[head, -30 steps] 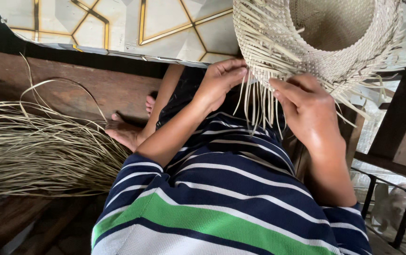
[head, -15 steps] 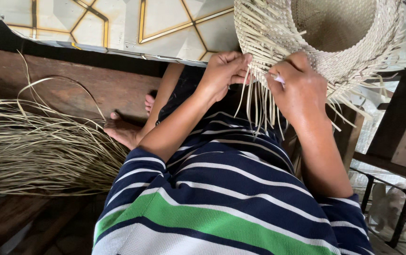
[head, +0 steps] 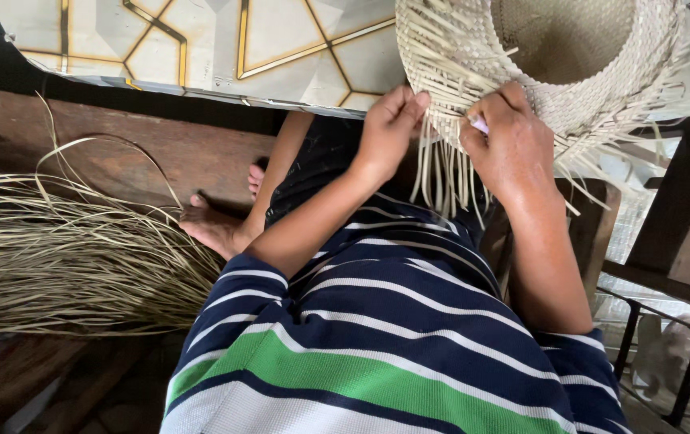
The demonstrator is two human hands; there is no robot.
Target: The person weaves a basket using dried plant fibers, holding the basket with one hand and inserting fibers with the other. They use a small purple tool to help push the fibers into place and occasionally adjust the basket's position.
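A pale woven straw hat [head: 578,76], half finished, hangs in front of me with loose strands [head: 441,173] dangling from its brim. My left hand [head: 389,128] pinches strands at the brim's near edge. My right hand [head: 514,145] grips strands right beside it, and a small pale purple item shows between its fingers. Both hands touch the weaving, a few centimetres apart. My striped navy, white and green shirt [head: 377,345] fills the lower view.
A big bundle of dry straw strips [head: 64,257] lies on the dark wooden floor [head: 160,153] at left, next to my bare foot [head: 212,229]. A pale panel with gold lines [head: 200,40] stands at the back. Dark wooden and metal frames [head: 674,265] crowd the right.
Both hands have shifted slightly up along the brim and closer together; the right hand has curled tighter on the strands. The hat has tilted a little.
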